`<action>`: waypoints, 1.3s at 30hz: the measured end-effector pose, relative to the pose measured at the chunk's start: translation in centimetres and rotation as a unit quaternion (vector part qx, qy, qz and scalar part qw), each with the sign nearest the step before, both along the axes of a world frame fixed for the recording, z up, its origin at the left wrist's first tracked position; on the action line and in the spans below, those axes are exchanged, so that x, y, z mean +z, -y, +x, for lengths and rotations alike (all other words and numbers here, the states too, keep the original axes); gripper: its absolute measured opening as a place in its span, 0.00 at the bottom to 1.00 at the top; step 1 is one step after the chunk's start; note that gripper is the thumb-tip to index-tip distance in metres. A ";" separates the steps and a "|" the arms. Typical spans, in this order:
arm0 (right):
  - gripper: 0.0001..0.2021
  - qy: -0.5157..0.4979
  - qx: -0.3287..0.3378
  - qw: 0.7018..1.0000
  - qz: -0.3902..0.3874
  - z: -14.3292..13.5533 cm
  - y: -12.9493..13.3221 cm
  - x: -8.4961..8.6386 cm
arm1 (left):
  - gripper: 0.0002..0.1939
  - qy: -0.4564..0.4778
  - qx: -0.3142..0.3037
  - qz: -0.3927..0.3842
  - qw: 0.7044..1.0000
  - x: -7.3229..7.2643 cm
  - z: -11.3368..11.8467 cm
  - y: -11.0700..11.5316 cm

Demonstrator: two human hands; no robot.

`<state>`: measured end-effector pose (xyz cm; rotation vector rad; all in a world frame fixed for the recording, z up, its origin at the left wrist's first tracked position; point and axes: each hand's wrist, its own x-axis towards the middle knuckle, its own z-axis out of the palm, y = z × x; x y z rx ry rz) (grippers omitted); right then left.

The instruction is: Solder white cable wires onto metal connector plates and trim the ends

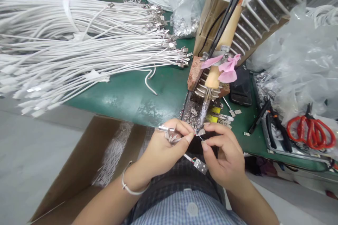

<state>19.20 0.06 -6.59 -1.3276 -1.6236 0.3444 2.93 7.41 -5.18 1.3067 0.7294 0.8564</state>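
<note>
My left hand is closed on white cables, one with a bare metal USB plug resting over the fingers. Another USB plug dangles below, between my hands. Between the fingertips of my right hand is a thin strand of wire. A small metal connector sits at the fingertips, just under the tip of a soldering iron. The iron points downward, its wooden handle tied with pink ribbon. What exactly touches the tip is too small to tell.
Bundles of white cables cover the green table at left. A ribbed hose, brick and phone stand behind. Red-handled scissors and pliers lie right. A cardboard box is below left.
</note>
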 end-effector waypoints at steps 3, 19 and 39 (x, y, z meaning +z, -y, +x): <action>0.08 0.001 0.002 1.000 0.004 0.0 -0.1 0.0 | 0.05 0.002 -0.005 0.008 1.000 0.0 0.0 0.0; 0.08 0.013 0.009 1.000 0.009 -0.1 -0.4 0.2 | 0.06 0.003 -0.005 0.021 1.000 -0.1 -0.2 0.2; 0.07 0.034 -0.003 0.999 0.017 -0.2 -0.8 0.0 | 0.06 -0.004 -0.005 0.033 0.999 -0.3 -0.2 0.3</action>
